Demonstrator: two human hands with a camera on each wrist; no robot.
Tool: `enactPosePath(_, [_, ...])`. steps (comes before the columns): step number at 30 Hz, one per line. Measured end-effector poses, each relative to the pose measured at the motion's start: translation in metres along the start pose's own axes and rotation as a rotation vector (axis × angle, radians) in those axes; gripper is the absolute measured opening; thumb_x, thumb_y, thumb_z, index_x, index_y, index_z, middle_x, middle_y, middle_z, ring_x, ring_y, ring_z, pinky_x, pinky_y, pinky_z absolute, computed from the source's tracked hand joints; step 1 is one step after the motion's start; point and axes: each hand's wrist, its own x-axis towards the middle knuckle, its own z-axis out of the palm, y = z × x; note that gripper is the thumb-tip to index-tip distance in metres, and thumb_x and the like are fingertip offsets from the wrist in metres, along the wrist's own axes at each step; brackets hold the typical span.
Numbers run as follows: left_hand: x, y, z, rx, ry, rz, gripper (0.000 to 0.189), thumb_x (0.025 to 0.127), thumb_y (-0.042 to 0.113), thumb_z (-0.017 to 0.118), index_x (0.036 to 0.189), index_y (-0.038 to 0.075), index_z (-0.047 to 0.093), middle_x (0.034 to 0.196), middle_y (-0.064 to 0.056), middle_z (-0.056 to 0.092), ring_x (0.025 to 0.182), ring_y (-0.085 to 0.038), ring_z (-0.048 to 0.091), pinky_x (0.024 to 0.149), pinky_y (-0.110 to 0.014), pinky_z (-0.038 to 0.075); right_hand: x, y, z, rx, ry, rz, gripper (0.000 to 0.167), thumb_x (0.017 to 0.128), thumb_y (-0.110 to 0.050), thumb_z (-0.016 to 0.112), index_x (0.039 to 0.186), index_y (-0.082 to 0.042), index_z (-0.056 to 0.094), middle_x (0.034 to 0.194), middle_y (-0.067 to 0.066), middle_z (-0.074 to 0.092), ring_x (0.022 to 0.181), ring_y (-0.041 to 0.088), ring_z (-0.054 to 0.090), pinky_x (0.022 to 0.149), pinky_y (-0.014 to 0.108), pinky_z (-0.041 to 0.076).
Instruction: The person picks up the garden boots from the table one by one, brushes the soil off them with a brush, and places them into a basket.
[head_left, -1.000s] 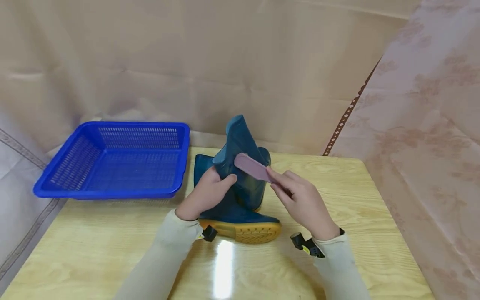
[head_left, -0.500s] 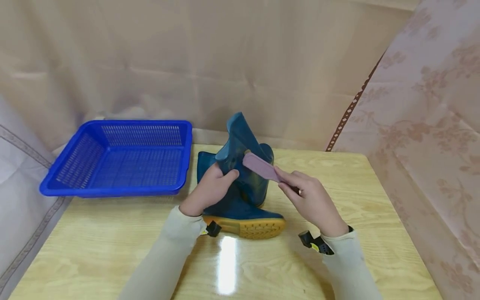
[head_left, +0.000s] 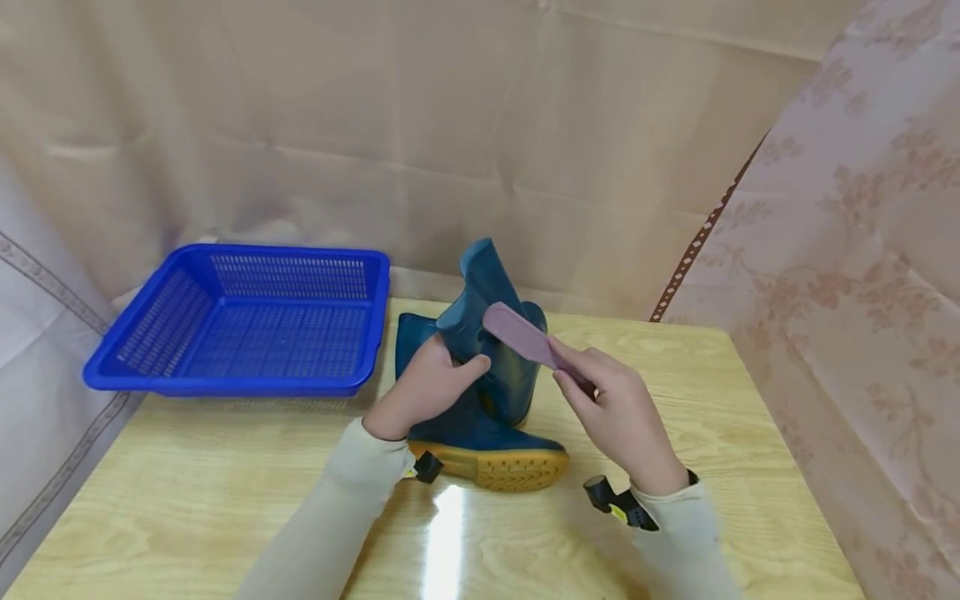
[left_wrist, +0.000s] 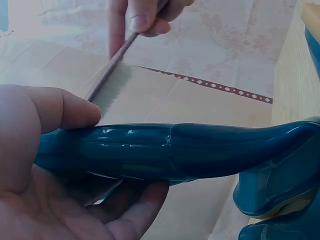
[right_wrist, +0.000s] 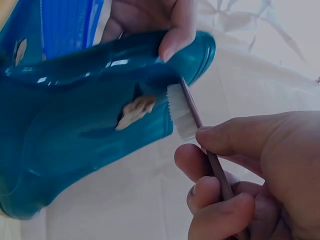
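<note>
1. One blue boot [head_left: 506, 375] is gripped in the left hand [head_left: 431, 383], between thumb and fingers.
2. Right hand [head_left: 618, 408] pinches a brush [head_left: 517, 333], bristles [right_wrist: 181, 111] past the fingertips, near the boot's pale patch [right_wrist: 135, 112].
3. I note a second boot [head_left: 480, 435] below the left fingers.

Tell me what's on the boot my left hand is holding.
A pale brownish patch shows on the held boot, near the brush in the right hand. Whatever is under the left hand is covered.

A pink, white-bristled brush [head_left: 519, 335] slants just beside, perhaps touching, a tilted, glossy, tan-smeared blue boot [head_left: 513, 377].
</note>
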Motion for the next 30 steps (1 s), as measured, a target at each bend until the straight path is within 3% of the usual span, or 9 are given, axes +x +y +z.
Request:
enactPosePath(6, [-0.001,-0.001,0.001,0.009,0.018,0.013,0.048,0.099,0.021,0.063,0.143,0.008,0.051,0.127,-0.011,0.062,0.102,-0.028,0.059,0.099,-0.049,0.05,0.0,-0.003,0.004,-0.035,-0.018,0.001,0.044,0.095,-0.003,0.074,0.137,-0.014,0.068,0.083,-0.004,0.062,0.062,0.008,0.042,0.052,0.022,0.035])
enactPosePath(12, [0.0,-0.001,0.001,0.011,0.023,-0.002,0.049,0.099,0.022,0.063,0.144,0.007,0.05,0.136,-0.01,0.062,0.11,-0.028,0.061,0.106,-0.053,0.048,0.001,0.005,0.001,-0.049,-0.066,0.078,0.041,0.1,-0.009,0.069,0.139,-0.016,0.067,0.082,-0.002,0.062,0.06,0.009,0.041,0.051,0.024,0.034])
enactPosePath(20, [0.001,-0.002,0.0,-0.01,0.023,0.005,0.048,0.099,0.023,0.063,0.143,0.006,0.051,0.136,-0.011,0.062,0.114,-0.028,0.063,0.105,-0.053,0.05,0.0,0.01,-0.006,-0.06,-0.077,0.106,0.042,0.099,-0.01,0.07,0.14,-0.017,0.066,0.083,-0.004,0.062,0.061,0.011,0.044,0.051,0.024,0.035])
enactPosePath(30, [-0.001,-0.001,0.001,-0.008,0.033,0.02,0.046,0.099,0.02,0.063,0.141,0.007,0.052,0.135,-0.011,0.062,0.111,-0.028,0.062,0.106,-0.053,0.049,0.003,0.008,0.001,0.056,-0.055,0.034,0.045,0.097,-0.006,0.072,0.14,-0.017,0.066,0.086,-0.006,0.062,0.064,0.01,0.047,0.051,0.023,0.037])
